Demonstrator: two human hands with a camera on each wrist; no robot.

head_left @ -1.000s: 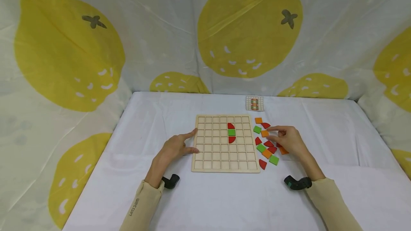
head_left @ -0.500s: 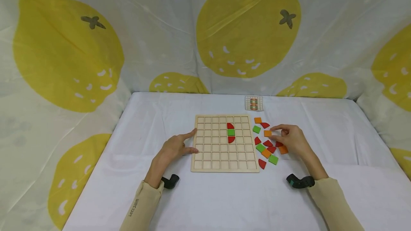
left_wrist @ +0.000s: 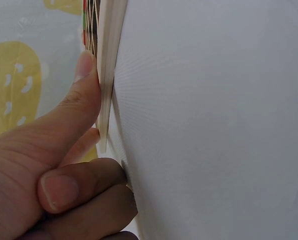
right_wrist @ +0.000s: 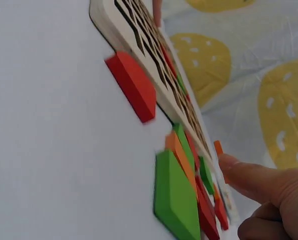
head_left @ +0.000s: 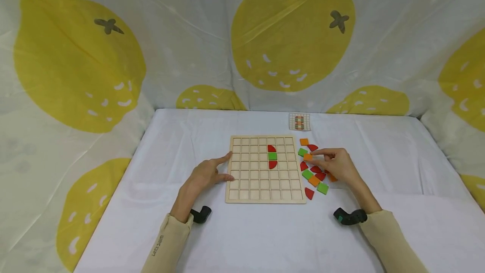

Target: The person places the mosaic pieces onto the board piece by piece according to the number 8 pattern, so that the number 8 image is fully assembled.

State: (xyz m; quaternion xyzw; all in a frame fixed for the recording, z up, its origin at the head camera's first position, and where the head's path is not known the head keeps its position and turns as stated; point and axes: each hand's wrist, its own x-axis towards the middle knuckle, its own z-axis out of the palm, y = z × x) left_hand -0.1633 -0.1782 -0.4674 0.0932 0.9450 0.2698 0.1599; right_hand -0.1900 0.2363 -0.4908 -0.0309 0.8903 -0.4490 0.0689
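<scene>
My right hand [head_left: 337, 165] pinches an orange square tile [head_left: 307, 157] between thumb and forefinger, over the loose tiles beside the board. Only a sliver of that orange tile [right_wrist: 218, 147] shows past the thumb in the right wrist view. The wooden grid board [head_left: 242, 195] lies flat on the table, bearing two red quarter-round tiles with a green square tile [head_left: 272, 156] between them in one column. My left hand [head_left: 204, 176] touches the board's left edge with thumb and forefinger spread apart. In the left wrist view the straight thumb [left_wrist: 81, 100] lies against the rim, the lower fingers folded.
Right of the board lie several loose red, green and orange tiles, among them a red quarter-round [head_left: 309, 193] and a green square [head_left: 323, 188]. Behind them lies a small pattern card [head_left: 299, 121]. A lemon-print cloth [head_left: 197, 24] hangs behind the white-covered table [head_left: 265, 239].
With the orange square tile pinched, my right hand first shifts slightly right, then moves left toward the board. My left hand stays at the board's edge.
</scene>
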